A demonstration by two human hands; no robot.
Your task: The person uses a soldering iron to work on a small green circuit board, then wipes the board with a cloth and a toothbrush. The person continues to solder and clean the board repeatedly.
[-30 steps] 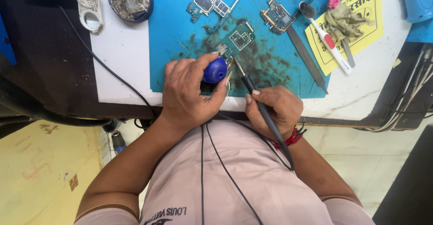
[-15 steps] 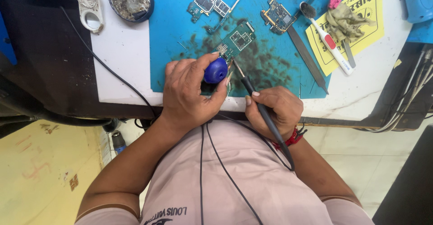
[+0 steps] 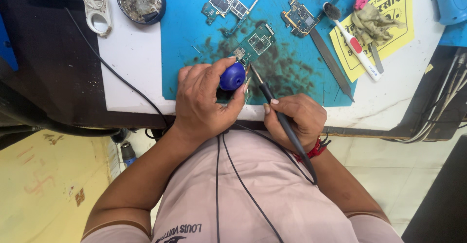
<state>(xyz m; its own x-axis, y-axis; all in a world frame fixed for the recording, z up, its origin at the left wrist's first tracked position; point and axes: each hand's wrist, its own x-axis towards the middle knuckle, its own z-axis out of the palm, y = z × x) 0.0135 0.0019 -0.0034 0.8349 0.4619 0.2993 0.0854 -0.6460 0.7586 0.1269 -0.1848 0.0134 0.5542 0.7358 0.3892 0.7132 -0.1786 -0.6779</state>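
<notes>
My left hand [image 3: 206, 102] grips a small blue round-bodied tool [image 3: 232, 76] at the near edge of the blue work mat [image 3: 185, 43]. Its tip rests by a green circuit board [image 3: 255, 46] lying on the mat. My right hand [image 3: 296, 119] holds a black soldering iron [image 3: 272, 104] like a pen, its metal tip pointing at the near end of that same board, right beside the blue tool. A black cable runs from the iron back over my lap.
Two more circuit boards [image 3: 224, 3] [image 3: 299, 18] lie further up the mat. A round tin of grey residue [image 3: 141, 0] and a white oval part [image 3: 95, 9] sit at left. On the right are a toothbrush [image 3: 352, 41], metal tweezers [image 3: 331, 63], a crumpled cloth [image 3: 372, 24] and yellow paper [image 3: 396, 33].
</notes>
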